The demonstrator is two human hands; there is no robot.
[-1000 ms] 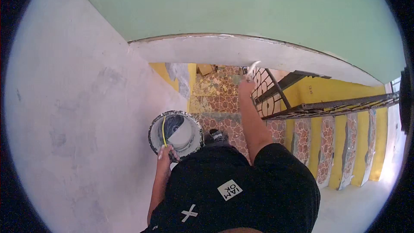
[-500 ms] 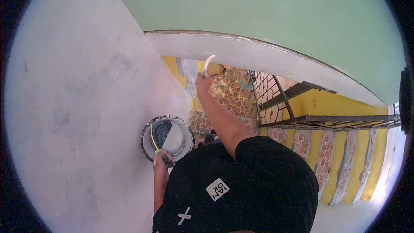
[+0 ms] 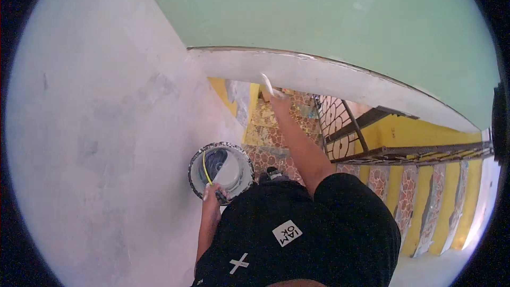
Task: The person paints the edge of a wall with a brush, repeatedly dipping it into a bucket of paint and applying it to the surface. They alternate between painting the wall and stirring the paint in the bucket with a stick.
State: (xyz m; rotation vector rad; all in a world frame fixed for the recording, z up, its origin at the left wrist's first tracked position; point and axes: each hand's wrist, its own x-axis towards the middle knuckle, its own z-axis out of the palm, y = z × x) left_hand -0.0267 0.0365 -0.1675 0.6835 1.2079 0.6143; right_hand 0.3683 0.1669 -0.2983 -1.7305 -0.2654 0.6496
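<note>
My left hand (image 3: pixel 213 193) is closed on the near side of a paint-splattered bucket (image 3: pixel 245 155), at the thin yellow handle (image 3: pixel 206 167). Pale paint and a dark, streaked area show inside the bucket. Stretched out ahead, my right hand (image 3: pixel 280 102) grips a paintbrush (image 3: pixel 267 82) whose white head leans up and left. The brush tip overlaps the lower part of a white beam (image 3: pixel 329 81) in this view. White smears cover the fingers of my left hand.
A patchy white wall (image 3: pixel 106 127) fills the left side, with a green surface (image 3: pixel 319 10) above the beam. Below lie stone-patterned stairs (image 3: pixel 265 157). A dark metal railing (image 3: pixel 425 151) runs along the right, beyond which are more steps with yellow risers (image 3: pixel 393 194).
My right hand has moved right and slightly down in view, and the brush has swung from leaning right to leaning left. The bucket and my left hand appear shifted right with the whole view.
</note>
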